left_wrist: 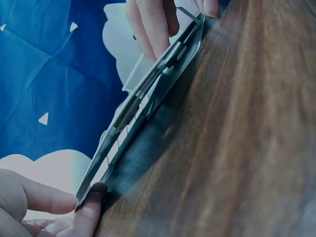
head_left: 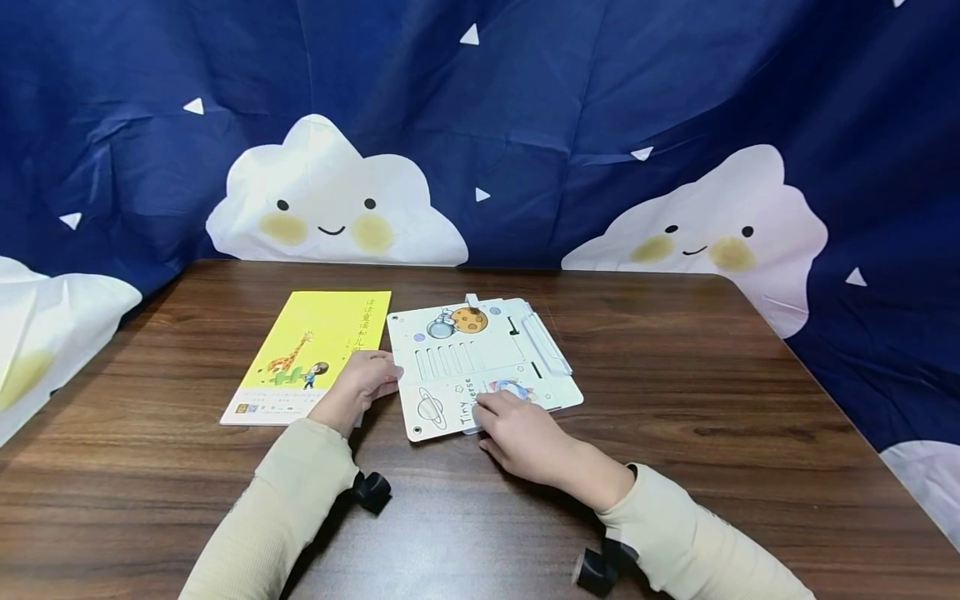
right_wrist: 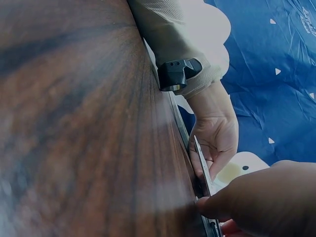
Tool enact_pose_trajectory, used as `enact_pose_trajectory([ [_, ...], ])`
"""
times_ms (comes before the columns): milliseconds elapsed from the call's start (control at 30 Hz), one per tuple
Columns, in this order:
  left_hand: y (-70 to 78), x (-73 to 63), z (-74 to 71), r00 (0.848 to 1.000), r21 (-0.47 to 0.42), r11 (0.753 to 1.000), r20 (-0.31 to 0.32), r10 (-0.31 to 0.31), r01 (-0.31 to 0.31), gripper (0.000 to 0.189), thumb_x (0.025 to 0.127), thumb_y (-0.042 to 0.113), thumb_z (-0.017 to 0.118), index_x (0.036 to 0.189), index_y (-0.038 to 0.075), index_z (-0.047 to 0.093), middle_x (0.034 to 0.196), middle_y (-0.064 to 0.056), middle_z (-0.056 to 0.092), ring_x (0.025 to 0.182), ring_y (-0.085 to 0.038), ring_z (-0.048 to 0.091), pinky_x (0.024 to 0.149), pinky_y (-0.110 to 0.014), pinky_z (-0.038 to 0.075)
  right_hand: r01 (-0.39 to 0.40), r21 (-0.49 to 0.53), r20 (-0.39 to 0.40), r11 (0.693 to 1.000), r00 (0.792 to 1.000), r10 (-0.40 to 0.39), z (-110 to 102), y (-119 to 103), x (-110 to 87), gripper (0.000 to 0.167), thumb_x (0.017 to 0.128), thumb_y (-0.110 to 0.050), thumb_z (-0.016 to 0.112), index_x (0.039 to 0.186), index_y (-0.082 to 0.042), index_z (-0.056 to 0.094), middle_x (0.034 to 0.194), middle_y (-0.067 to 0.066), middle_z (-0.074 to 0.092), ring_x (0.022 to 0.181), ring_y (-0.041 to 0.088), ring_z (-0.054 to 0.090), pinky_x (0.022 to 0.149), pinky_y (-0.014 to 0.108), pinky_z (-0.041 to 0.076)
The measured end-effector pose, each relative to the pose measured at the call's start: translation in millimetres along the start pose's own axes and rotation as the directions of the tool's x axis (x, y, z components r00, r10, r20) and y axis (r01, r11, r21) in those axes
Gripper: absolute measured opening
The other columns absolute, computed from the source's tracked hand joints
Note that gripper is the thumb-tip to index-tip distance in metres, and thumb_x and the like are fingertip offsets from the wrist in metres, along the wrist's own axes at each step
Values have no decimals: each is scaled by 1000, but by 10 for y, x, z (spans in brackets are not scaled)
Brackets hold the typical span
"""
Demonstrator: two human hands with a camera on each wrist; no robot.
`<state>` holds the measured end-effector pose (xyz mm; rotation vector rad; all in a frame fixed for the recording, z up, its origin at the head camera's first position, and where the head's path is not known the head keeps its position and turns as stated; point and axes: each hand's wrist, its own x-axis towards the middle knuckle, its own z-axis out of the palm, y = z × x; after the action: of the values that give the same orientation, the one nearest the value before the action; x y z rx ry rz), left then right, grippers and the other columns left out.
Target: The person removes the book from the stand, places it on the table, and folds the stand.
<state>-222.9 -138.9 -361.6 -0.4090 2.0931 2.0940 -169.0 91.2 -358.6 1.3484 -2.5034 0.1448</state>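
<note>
A flat white book stand [head_left: 442,367] printed with planets, an astronaut and the word "Tiny" lies folded in the middle of the table, a little askew. My left hand [head_left: 365,379] pinches its left edge between thumb and fingers; the left wrist view shows that grip at the stand's edge [left_wrist: 123,118]. At the near edge, my right hand [head_left: 525,437] holds the stand, fingers on top and thumb [right_wrist: 212,207] at the rim. Layered panels show edge-on in the left wrist view. A yellow book [head_left: 300,333] with a giraffe on its cover lies partly behind my left hand.
The brown wooden table [head_left: 712,400] reaches back to a dark blue curtain [head_left: 525,100] with smiling white clouds. Black wrist cameras [head_left: 372,492] are strapped at both sleeves, close above the tabletop.
</note>
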Motion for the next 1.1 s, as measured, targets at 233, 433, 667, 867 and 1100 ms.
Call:
enact_pose_trajectory([
  [233,-4,-1,1,1000,25,1000,-12,6,-5,12,72,-15,45,80,-8,49,83,-13,55,67,-14,54,72,-30,48,7,6,15,1000,1000,-7,2,-5,2,31,75,-16,64,100,0,55,105,12,52,95,24,48,76,34,44],
  [433,-6,1,7,1000,43,999,-20,-8,9,10,73,-14,46,77,-6,47,85,-13,54,68,-14,54,73,-30,47,-14,64,23,998,1000,12,-16,-17,3,32,77,-15,62,105,0,55,108,12,51,101,23,47,82,34,41],
  [667,-14,9,13,999,43,999,-26,-21,22,23,74,-14,46,97,-14,49,84,-13,55,68,-14,54,74,-31,47,-85,232,-58,969,993,101,-133,44,20,33,80,-15,59,109,1,56,109,12,54,104,24,47,88,35,38],
  [867,-13,12,17,999,64,998,-26,-26,28,24,74,-13,46,99,-14,49,88,-15,54,69,-14,54,73,-30,47,-195,256,-154,947,959,239,-242,257,16,35,78,-18,63,108,-1,57,108,11,55,103,23,48,87,36,38],
  [1100,3,22,18,999,81,996,-26,-42,44,26,75,-12,46,101,-14,49,91,-16,55,71,-14,55,73,-29,47,-360,245,-147,900,904,401,-335,549,-42,39,76,-18,64,108,3,56,109,16,54,104,29,47,87,41,36],
])
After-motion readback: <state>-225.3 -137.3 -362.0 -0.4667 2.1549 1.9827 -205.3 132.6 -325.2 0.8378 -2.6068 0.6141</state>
